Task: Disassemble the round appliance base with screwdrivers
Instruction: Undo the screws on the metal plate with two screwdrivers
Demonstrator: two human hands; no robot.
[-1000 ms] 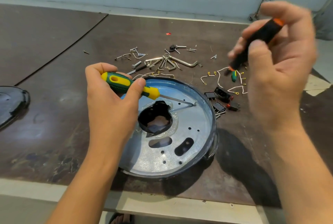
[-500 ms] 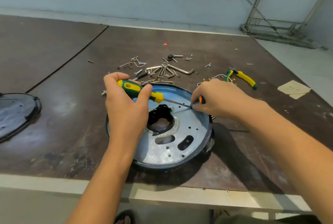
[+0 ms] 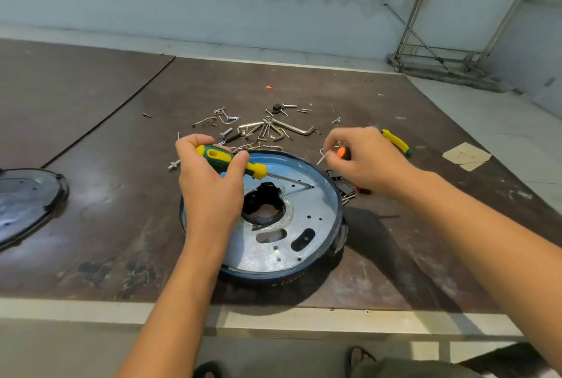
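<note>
Over one round base (image 3: 316,213), left hand (image 3: 209,192) grips green screwdriver (image 3: 231,161) pointing right, right hand (image 3: 368,161) grips orange screwdriver (image 3: 341,152) pointing lower left.

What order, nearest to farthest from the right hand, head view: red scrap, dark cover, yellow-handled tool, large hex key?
1. Yellow-handled tool, just beyond the right hand.
2. Large hex key, in the hardware pile.
3. Red scrap, farther back.
4. Dark cover, far left.
</note>
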